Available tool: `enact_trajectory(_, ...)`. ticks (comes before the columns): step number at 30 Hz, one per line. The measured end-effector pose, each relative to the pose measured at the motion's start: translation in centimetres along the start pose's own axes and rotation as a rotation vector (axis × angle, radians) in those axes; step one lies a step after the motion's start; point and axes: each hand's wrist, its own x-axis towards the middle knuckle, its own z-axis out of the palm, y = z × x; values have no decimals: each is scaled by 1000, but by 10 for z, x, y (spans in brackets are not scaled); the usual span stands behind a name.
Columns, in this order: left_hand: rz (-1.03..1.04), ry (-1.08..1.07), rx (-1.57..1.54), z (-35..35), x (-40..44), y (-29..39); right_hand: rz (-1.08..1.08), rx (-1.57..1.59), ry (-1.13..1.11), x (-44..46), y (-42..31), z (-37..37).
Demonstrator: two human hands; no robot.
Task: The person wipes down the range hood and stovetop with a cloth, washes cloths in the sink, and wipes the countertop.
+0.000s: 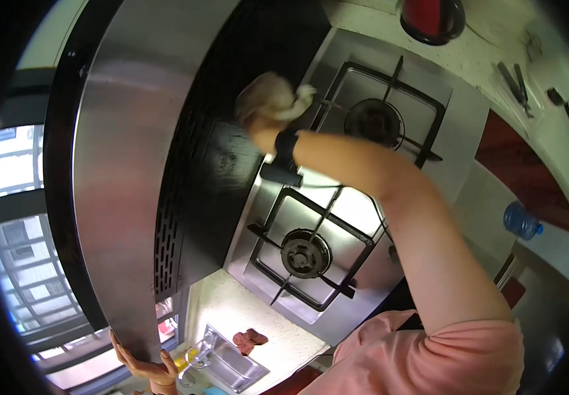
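Note:
My right hand (261,118) is smeared by motion and presses a pale cloth (268,95) against the black panel (232,158) of the range hood, above the gas stove. The fingers are mostly hidden by the cloth. A black band (286,146) with a small dark box circles that wrist. At the lower left, my left hand (145,367) grips the end of the steel range hood (123,164), fingers on one side and thumb on the other. Beneath my right arm lies the steel stove top (422,85) with two burners, the nearer burner (305,255) in plain sight.
Black pan supports (357,240) stand up from the stove. A sink (238,362) and a crumpled reddish-brown cloth (249,341) are at the bottom. A red-and-black pot (432,20) sits at the top. Dark-handled tools (515,85) and a blue water bottle (521,221) are to the right.

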Motion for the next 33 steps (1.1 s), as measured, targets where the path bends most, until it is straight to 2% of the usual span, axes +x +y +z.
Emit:
enact_trajectory(8, 23, 37, 53, 4, -1, 0, -238, 318, -29, -35, -193, 48)
enact_trajectory(14, 42, 33, 67, 3, 1, 6, -386, 510, 6, -53, -260, 64)
enact_trajectory(19, 16, 21, 105, 4, -9, 4, -490, 631, 112, -55, -244, 69)
enact_trajectory(20, -96, -14, -28, 4, -11, 5, -519, 662, 123, -55, -236, 72)
enact_trajectory(21, -78, -28, -11, 4, -12, 4, -550, 700, 124, -56, -228, 74)
enact_trajectory(22, -21, -35, 123, 3, -5, 9, -620, 832, 138, -61, -209, 81)
enact_trajectory(23, 39, -35, 248, 3, -2, 13, -746, 1224, 76, -56, -196, 77)
enact_trajectory(26, -113, -20, 113, 12, -5, 12, -829, 1241, 116, -54, -172, 79)
enact_trajectory(27, -77, -22, 209, 10, -2, 14, -862, 1271, 122, -51, -168, 81)
enact_trajectory(29, -136, -43, 202, 12, 6, 23, -923, 1355, 133, -45, -164, 85)
enact_trajectory(33, -120, -53, 187, 10, 1, 15, -1071, 1541, 112, -39, -166, 98)
